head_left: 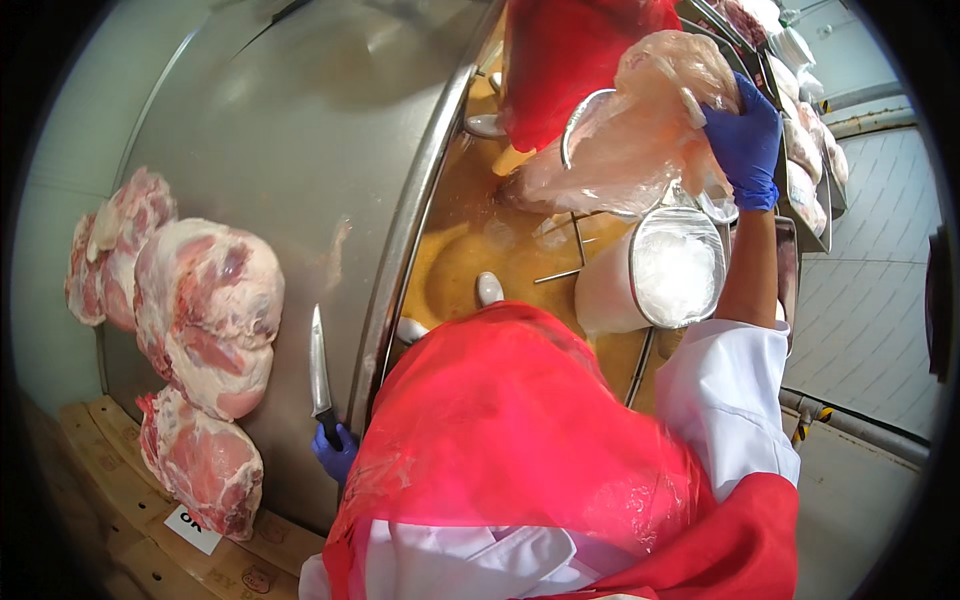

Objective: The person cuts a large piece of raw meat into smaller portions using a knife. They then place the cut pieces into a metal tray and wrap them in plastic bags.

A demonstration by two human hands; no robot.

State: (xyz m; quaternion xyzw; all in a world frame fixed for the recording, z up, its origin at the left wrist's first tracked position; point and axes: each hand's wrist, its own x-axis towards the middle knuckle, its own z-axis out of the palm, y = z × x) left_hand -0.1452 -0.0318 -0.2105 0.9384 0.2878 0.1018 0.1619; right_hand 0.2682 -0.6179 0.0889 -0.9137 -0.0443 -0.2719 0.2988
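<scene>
My left hand point(336, 452), in a blue glove, is closed around the black handle of a knife point(319, 365). Its blade points away from me over the steel table. Raised at the upper right, my gloved right hand point(745, 145) grips a crumpled, clear pinkish plastic bag point(620, 130). The bag hangs out to the left; whether anything is inside it I cannot tell. Just below it stands a white bucket point(610, 290) with a clear plastic lining. Large raw meat cuts lie along the table's left side, among them a big one with white fat point(215, 310).
The steel table point(330, 150) has a raised rim beside me. A co-worker's red apron point(570, 70) is at the far side, near the bag. Racks of wrapped meat point(800, 150) stand at the right. Cardboard boxes point(230, 565) sit at the lower left. The floor point(450, 270) looks wet.
</scene>
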